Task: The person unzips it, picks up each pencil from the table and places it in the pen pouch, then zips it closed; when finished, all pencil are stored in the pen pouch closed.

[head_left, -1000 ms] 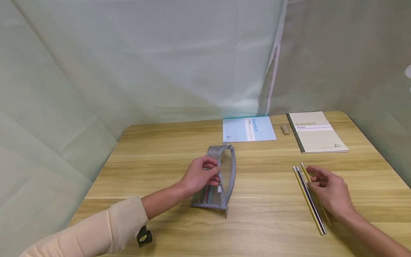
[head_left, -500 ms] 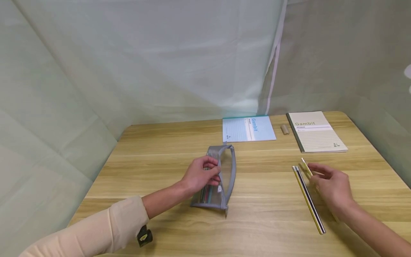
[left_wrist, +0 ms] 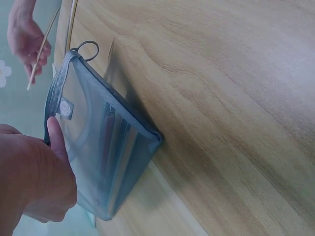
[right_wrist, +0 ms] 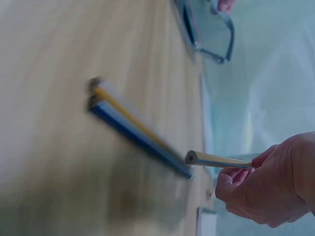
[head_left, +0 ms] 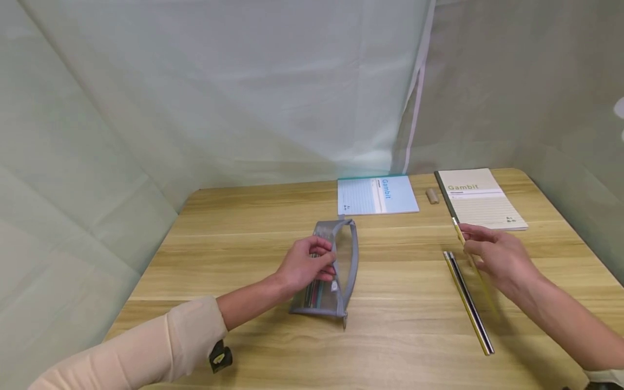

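Observation:
My left hand (head_left: 307, 265) pinches the near edge of a grey mesh pencil case (head_left: 348, 260), whose zipped mouth gapes open toward the right. Through the mesh show several slim coloured items (left_wrist: 115, 147), too blurred to name. My right hand (head_left: 499, 257) pinches a yellow pencil (head_left: 459, 232) near its white-tipped end, lifted off the table; the right wrist view shows the pencil's other end (right_wrist: 193, 157) pointing back at the camera. Below and left of that hand, a yellow pencil (head_left: 463, 295) and a dark striped pencil (head_left: 472, 303) lie side by side on the table.
A blue notebook (head_left: 375, 196) lies at the back of the wooden table (head_left: 234, 216). To its right are a small brown block (head_left: 432, 196) and a cream notebook (head_left: 480, 200) with a dark spine. Pale fabric sheets (head_left: 268, 92) hang around the table.
My right hand has picked up the yellow pencil and moved up and away toward the cream notebook with it. My left hand and the pencil case have stayed in place.

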A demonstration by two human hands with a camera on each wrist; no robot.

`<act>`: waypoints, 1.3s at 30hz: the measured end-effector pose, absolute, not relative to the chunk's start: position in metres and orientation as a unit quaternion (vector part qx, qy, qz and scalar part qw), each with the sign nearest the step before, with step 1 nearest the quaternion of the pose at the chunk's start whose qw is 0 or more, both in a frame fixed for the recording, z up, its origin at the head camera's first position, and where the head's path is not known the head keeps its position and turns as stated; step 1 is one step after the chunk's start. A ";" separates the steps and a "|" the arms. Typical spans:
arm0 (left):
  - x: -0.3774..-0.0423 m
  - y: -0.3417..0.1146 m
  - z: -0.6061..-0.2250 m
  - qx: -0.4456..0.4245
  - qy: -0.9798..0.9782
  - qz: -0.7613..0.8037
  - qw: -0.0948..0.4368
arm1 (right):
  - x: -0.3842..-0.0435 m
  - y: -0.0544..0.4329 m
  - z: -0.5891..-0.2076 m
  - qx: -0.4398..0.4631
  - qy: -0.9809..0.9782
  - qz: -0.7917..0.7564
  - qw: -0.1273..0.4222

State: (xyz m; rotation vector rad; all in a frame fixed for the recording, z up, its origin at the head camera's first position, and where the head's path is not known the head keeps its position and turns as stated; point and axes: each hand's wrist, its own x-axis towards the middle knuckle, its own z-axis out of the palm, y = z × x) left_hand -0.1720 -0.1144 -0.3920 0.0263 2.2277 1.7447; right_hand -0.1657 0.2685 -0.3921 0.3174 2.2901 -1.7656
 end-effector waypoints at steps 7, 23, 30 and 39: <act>-0.171 -0.113 -0.392 0.014 0.776 0.612 0.152 | -0.183 0.233 -0.375 0.086 0.760 -0.632 0.125; -0.170 -0.113 -0.391 0.013 0.768 0.622 0.153 | -0.210 0.127 -0.378 0.072 0.699 -0.704 0.105; -0.170 -0.112 -0.391 0.013 0.768 0.622 0.151 | -0.206 0.094 -0.391 0.063 0.676 -0.727 0.102; -0.170 -0.111 -0.393 0.015 0.761 0.632 0.145 | -0.196 0.070 -0.403 0.052 0.662 -0.741 0.102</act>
